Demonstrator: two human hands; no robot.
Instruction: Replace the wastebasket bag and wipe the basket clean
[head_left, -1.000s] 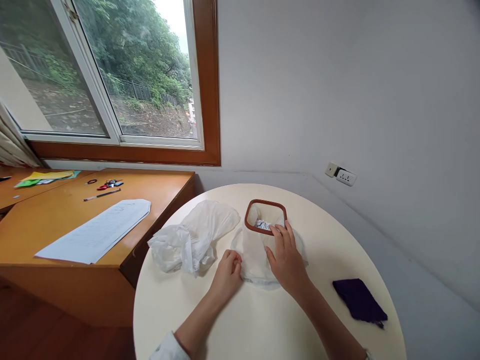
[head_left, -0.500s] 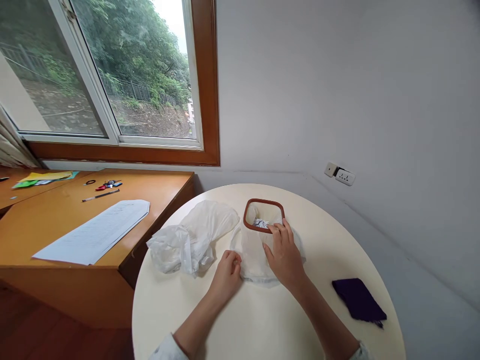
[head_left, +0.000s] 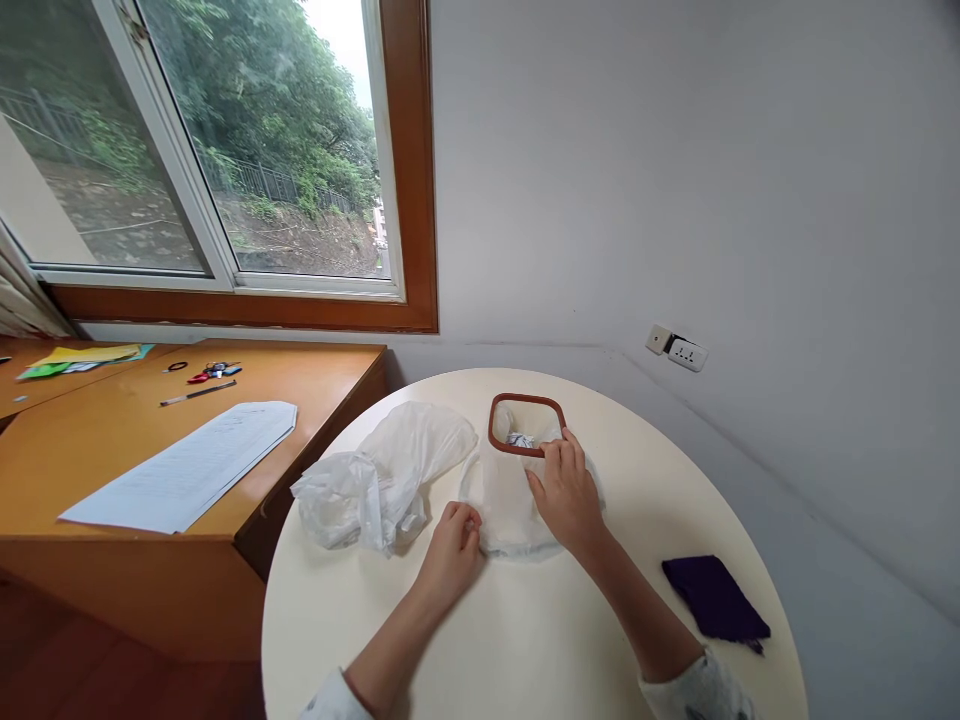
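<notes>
A small bin with a brown rim stands on the round table, crumpled paper inside it. A thin white plastic bag lines the bin and hangs loosely down around its outside, spreading on the tabletop. My left hand is closed at the bag's lower left edge, fingertips pinched on the film. At the rim's front right corner is my right hand, fingers curled over the rim and thumb against the bag-covered wall. To the left lies another crumpled white plastic bag.
A folded dark purple cloth lies at the right of the cream round table. On the wooden desk at left are paper sheets, a pen and keys. The wall behind carries a socket.
The bin's rim has shifted slightly away from me, tilting a little, with my right hand moving along on it. My left hand stays at the bag's edge.
</notes>
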